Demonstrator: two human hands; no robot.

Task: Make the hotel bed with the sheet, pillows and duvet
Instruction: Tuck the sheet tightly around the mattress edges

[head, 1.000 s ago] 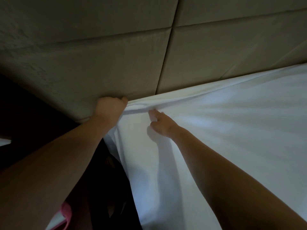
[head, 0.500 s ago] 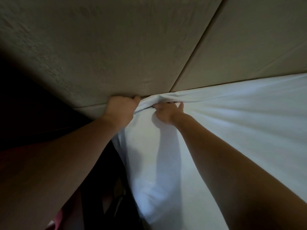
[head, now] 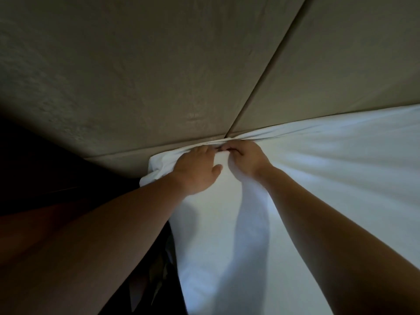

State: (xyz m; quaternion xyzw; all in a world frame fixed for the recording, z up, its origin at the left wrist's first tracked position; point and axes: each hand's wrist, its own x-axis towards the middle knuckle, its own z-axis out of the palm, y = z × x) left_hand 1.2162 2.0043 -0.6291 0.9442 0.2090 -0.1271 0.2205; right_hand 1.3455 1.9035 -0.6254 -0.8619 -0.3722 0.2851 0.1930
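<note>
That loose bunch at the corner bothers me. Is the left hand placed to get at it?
Probably yes. The left hand lies on the sheet right beside the loose bunch under the headboard, and nothing lies between them.

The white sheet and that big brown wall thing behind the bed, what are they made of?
The sheet looks like thin woven cloth, matte, since it creases and bunches where both hands press it. The headboard looks like padded panels in leather or vinyl: grainy surface, slight sheen, sunken seams. Which one is unclear.
</note>
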